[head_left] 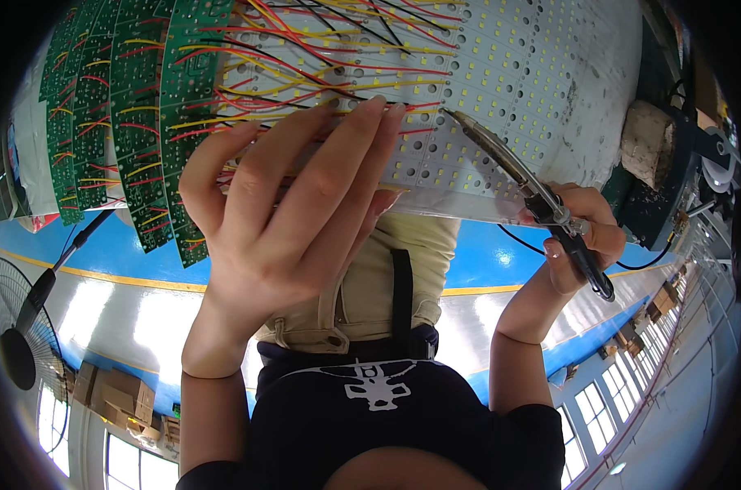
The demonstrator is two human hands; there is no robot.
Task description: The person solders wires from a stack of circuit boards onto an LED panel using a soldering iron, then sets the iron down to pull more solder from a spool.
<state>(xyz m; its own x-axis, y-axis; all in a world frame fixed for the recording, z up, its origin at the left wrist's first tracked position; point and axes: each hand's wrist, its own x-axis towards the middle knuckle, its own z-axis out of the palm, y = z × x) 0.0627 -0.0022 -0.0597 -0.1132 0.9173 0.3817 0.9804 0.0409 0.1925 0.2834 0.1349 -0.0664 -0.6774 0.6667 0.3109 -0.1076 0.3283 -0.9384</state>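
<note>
My left hand (280,212) reaches over a bundle of red, yellow and black wires (305,61). Its index and middle fingertips press together on a red wire (423,105), whose end lies on a white circuit board (501,90) dotted with small yellow squares. The thumb sits apart, near the board's front edge. In my right hand (583,233) is a soldering iron (505,159) with a slim metal front and black handle. It points up and left, its tip at or very close to that wire's end; contact is hard to make out.
Green circuit boards (133,122) with short wires overlap at the left. A brown block (648,140) sits in a dark stand at the right, near a black cable (644,265). A fan (19,343) stands at lower left, with cardboard boxes (121,396) behind it.
</note>
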